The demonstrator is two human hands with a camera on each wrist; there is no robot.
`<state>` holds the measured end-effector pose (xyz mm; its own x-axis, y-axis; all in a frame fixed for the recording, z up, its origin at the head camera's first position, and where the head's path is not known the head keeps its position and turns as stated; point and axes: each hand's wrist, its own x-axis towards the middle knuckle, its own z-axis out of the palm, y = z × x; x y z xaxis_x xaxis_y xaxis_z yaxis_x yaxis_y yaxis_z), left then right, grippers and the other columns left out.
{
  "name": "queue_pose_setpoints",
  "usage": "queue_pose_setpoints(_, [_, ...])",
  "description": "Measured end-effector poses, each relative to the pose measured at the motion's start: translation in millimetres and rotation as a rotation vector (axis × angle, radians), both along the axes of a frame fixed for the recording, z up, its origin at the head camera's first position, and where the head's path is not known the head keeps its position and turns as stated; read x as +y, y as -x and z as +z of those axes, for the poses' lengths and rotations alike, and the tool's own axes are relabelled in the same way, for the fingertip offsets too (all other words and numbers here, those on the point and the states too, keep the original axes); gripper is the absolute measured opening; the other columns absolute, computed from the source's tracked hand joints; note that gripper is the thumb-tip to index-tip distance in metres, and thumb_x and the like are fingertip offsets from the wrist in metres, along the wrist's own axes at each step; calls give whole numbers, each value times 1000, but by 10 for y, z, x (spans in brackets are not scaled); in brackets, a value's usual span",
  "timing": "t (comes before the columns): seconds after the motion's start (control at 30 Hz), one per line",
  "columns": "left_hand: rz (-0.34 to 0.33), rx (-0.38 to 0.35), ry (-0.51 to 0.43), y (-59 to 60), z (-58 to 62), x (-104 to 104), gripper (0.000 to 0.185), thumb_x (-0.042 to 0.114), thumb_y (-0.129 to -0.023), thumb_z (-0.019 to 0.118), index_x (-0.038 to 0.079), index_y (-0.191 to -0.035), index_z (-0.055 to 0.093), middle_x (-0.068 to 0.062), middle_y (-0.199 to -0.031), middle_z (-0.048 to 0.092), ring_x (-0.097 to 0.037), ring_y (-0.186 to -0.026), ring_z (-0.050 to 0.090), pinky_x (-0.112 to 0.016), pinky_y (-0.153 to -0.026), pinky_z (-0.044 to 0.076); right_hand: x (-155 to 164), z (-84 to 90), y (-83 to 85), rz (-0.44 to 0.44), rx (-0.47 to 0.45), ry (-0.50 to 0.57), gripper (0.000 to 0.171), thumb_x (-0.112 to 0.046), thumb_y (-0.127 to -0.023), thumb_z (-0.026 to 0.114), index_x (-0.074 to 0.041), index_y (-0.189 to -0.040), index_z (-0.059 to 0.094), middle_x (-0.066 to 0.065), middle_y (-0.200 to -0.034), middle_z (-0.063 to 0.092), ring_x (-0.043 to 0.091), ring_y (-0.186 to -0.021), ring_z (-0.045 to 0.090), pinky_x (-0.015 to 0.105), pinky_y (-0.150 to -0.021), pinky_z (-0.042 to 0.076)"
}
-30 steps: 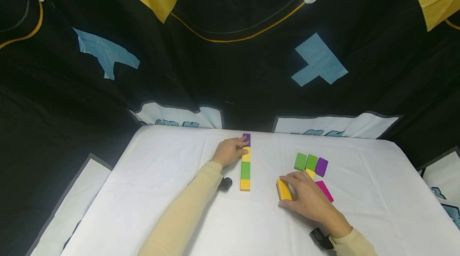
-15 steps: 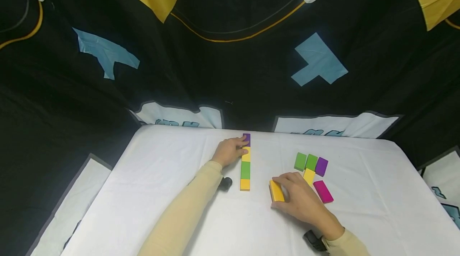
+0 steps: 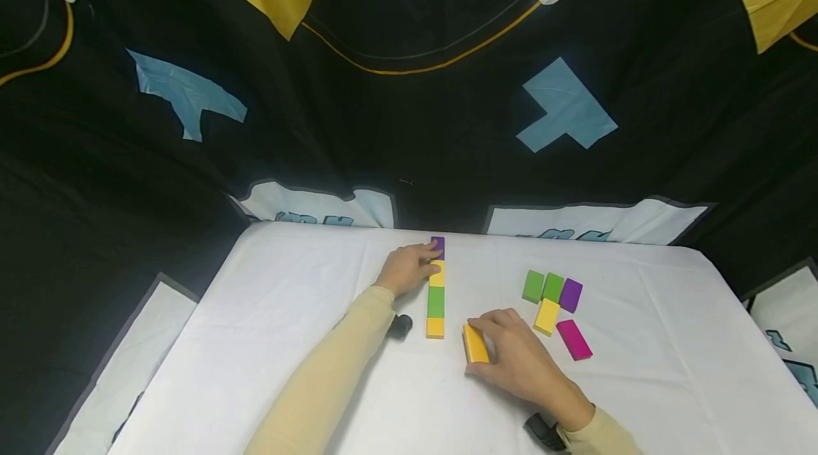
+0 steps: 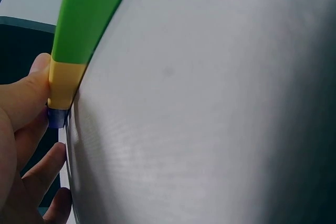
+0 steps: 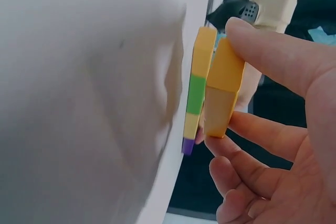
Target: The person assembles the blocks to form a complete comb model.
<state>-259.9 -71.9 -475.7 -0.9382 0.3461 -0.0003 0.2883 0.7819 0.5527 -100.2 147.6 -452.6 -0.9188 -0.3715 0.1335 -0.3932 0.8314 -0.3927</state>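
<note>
On the white tablecloth (image 3: 287, 341), seen from the head camera, a row of blocks (image 3: 437, 288) runs away from the person: purple at the far end, then yellow, green and yellow nearest. The left hand (image 3: 405, 268) rests against the row's far end, fingers lying straight along its side. The right hand (image 3: 511, 359) pinches an orange-yellow block (image 3: 475, 343) between thumb and fingers, just right of the row's near end and apart from it. To seat it well, I judge the block should meet the near end squarely, its long faces parallel to the row, while the left hand braces the far end. Loose blocks lie farther right: two green blocks (image 3: 543, 287), a purple block (image 3: 571, 295), a yellow block (image 3: 547, 316) and a magenta block (image 3: 574, 339).

At the left wrist, fingertips (image 4: 39, 77) press the row's smooth, matte, square-edged side; the cloth shows a fine weave.

At the right wrist, the held block appears as a flat rectangular slab with crisp corners and a painted, satin surface, thumb (image 5: 273, 51) on top, fingers beneath.
</note>
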Motion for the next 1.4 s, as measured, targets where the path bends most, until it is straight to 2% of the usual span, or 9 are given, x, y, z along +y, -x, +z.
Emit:
queue_pose_setpoints(0.5, [-4,10,-6,11,-3,-1,44,32,-96,69,24,-138,62,5,-151,50,-25,-141,44,-43,-118,33,-217,-25,-50,40,-22,33,63,-40,-70,91,-8,-119,69,-1,-113,65,18,-108,55,40,-97,51])
queue_pose_setpoints(0.8, [2,-1,-7,12,8,-2,44,32,-96,69,24,-139,62,5,-151,49,-25,-142,43,-44,-119,32,-343,-12,-65,65,-61,-1,63,-44,-71,89,-9,-119,68,-1,-113,66,18,-107,54,41,-96,52])
queue_pose_setpoints(1.1, [-14,16,-21,4,22,-14,45,31,-95,70,22,-138,62,4,-150,50,-25,-142,44,-43,-119,32,-418,-47,-89,107,-2,-2,65,-43,-69,90,-6,-117,68,2,-111,66,20,-106,56,40,-97,51])
queue_pose_setpoints(1.4, [-20,24,-35,4,13,-14,44,30,-95,70,21,-138,63,3,-150,51,-25,-141,45,-43,-118,34,-493,-47,-101,110,-38,-42,66,-45,-69,89,-5,-117,69,3,-110,66,20,-104,55,40,-94,51])
